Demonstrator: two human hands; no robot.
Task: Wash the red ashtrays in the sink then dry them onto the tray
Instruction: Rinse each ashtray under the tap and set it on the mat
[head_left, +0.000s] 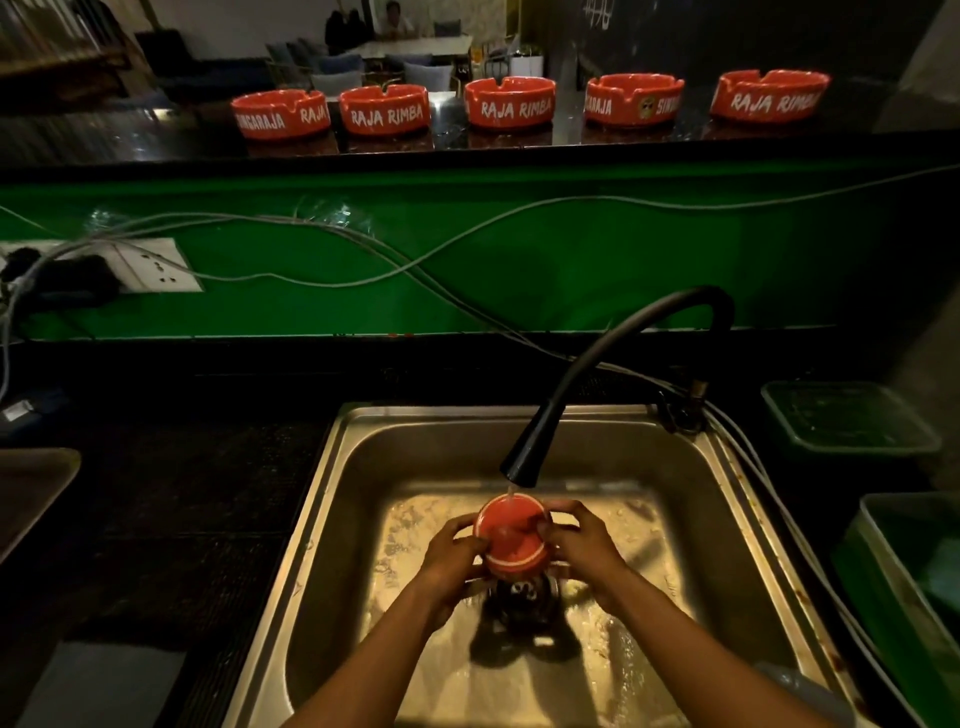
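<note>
Over the middle of the steel sink (332, 519), just above the drain (524, 592), a red ashtray (511, 535) is held between both hands under the black faucet (519, 467). In the head view, the only one given, a thin stream of water falls from the spout onto the ashtray's flat underside, which is turned up and toward the camera, so the bowl faces down and away.

The left hand (449, 556) grips the ashtray's left edge, its fingers curled round the rim and the thumb lying on the upturned base. The right hand (582, 540) holds the opposite edge the same way, fingers bent over the far right rim. The ashtray thus lies directly between the two hands, each equally near. It is round, so it has no long axis to speak of; what matters is its flat face, tilted toward the person.

My reading is that rinsing is under way, and that the next move calls for turning the ashtray over between the palms so the water reaches the bowl.

Along the front edge of the raised counter (130, 140) beyond the sink, five more red ashtrays (509, 104) stand upright in a row, well apart from the hands. At the worktop's left edge a dark tray (31, 493) shows in part, probably the one for drying.
</note>
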